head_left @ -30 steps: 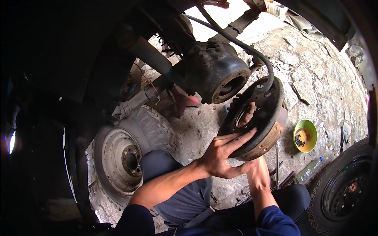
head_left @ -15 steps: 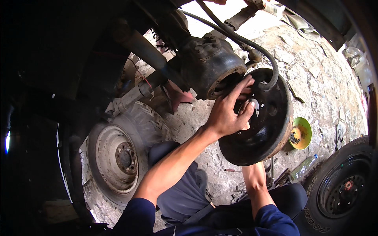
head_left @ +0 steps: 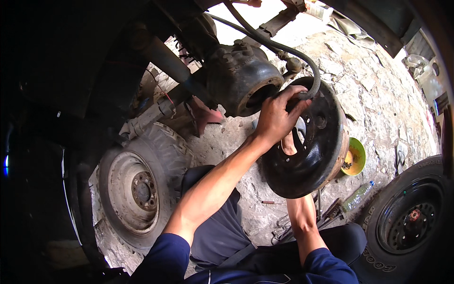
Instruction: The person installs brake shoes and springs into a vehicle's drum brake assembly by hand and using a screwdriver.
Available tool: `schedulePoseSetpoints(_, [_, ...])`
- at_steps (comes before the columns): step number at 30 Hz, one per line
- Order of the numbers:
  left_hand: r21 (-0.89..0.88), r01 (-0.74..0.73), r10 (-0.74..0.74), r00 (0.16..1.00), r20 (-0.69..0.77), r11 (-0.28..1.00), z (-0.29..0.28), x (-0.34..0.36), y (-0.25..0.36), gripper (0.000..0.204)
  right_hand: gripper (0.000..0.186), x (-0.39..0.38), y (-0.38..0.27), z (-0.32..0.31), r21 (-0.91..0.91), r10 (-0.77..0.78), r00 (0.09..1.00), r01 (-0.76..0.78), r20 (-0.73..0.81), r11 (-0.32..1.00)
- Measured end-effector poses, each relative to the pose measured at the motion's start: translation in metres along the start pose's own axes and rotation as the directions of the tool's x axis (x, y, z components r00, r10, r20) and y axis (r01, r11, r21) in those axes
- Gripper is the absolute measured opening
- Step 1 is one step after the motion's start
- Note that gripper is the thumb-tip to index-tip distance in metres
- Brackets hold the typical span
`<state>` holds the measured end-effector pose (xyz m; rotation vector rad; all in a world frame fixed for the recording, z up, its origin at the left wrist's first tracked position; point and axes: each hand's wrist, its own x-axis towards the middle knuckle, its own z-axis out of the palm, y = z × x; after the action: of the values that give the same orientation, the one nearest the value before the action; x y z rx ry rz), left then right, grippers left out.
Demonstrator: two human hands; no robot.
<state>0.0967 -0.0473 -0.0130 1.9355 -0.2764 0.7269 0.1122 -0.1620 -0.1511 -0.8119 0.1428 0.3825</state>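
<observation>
A round black brake backing plate (head_left: 321,163), with a centre hole and small bolt holes, hangs tilted in front of me. Behind it, my right hand (head_left: 289,144) supports it. One of that hand's fingers shows through the centre hole, and the rest is hidden. At the plate's upper edge, my left hand (head_left: 279,116) has thumb and fingers closed around the lower end of a black rubber hose (head_left: 309,66). Whether the hose is joined to the plate there, I cannot tell. Close by on the left is the dark, open-ended axle knuckle housing (head_left: 246,78).
A mounted wheel (head_left: 135,191) stands at the left, and another tyre (head_left: 411,213) lies at the lower right. On the stone floor are a green bowl (head_left: 362,156), a plastic bottle (head_left: 358,196) and several tools. A red stand (head_left: 204,116) is below the axle.
My left hand has moved up from the plate's centre hole to the hose end and closed on it. A finger of my right hand now shows plainly through the hole. The view shifted slightly.
</observation>
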Motion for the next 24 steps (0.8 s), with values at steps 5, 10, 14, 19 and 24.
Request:
schedulePoseSetpoints(5, [0.003,-0.019,0.019,0.998,-0.066,1.0,0.005,-0.002,0.003,0.029,0.06,-0.007,-0.013,-0.003,-0.078,-0.019,0.999,0.016,-0.036,0.997])
schedulePoseSetpoints(10, [-0.027,0.04,-0.041,0.998,-0.038,0.999,0.002,0.001,0.007,0.031,0.064,-0.016,-0.025,-0.006,-0.153,-0.042,0.996,0.031,-0.073,0.988])
schedulePoseSetpoints(14, [-0.043,0.032,-0.034,0.999,-0.028,0.999,0.009,0.001,0.01,0.033,0.067,-0.026,-0.04,-0.012,-0.211,-0.07,0.993,0.047,-0.099,0.976])
schedulePoseSetpoints(19, [-0.126,0.304,-0.291,0.95,0.116,0.944,-0.026,-0.018,0.033,0.041,0.071,-0.027,-0.025,-0.007,-0.215,-0.025,0.997,0.009,-0.075,0.977])
schedulePoseSetpoints(24, [-0.477,0.561,-0.428,0.826,0.366,0.676,-0.037,-0.053,0.075,0.059,0.075,-0.038,-0.042,-0.013,-0.25,-0.02,0.997,0.0,-0.077,0.968])
